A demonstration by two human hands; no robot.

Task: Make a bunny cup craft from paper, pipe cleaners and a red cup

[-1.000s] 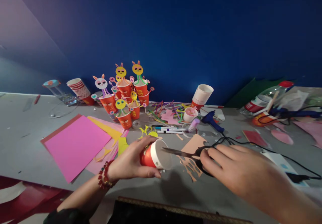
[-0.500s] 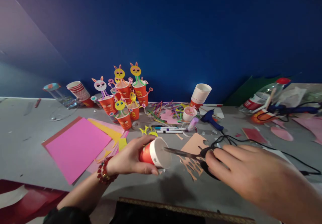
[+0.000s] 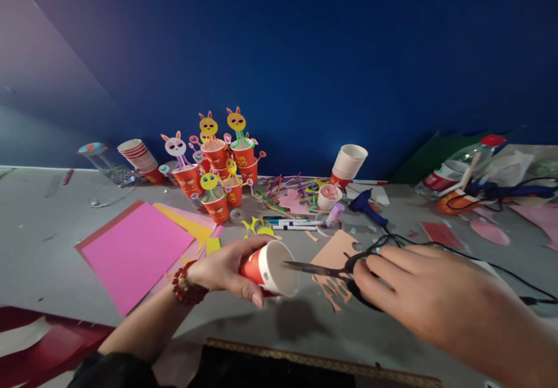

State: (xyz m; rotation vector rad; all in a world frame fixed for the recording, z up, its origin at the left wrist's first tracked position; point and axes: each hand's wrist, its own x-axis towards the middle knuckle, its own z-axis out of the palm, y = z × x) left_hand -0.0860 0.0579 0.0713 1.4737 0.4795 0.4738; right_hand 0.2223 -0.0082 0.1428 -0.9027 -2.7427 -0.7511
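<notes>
Small turn on the left, steady aim on the right

And there it is: the left hand (image 3: 224, 273) is wrapped around a red-and-white paper cup (image 3: 267, 267), held tipped over above the desk (image 3: 39, 260), and the cup has just rolled slightly in that grip, the thumb drawing back along its side. The right hand (image 3: 418, 289) grips the scissors (image 3: 320, 269) by the handles, nearly where they were, tip right at the cup's white end. Touching? Can't tell. It looks like a small adjustment, with no cut showing on the face.

Outward now: peach paper (image 3: 333, 251), slashed into strips, lies beyond the blades; pens (image 3: 296, 224) behind; pink paper (image 3: 135, 254) over to the left. Further back, decorated cups (image 3: 215, 209) with rabbit-eared heads crowd together, a cup stack (image 3: 349, 164) stands near the glue gun (image 3: 368, 207), and a deep-blue wall (image 3: 305, 68) closes the room.
</notes>
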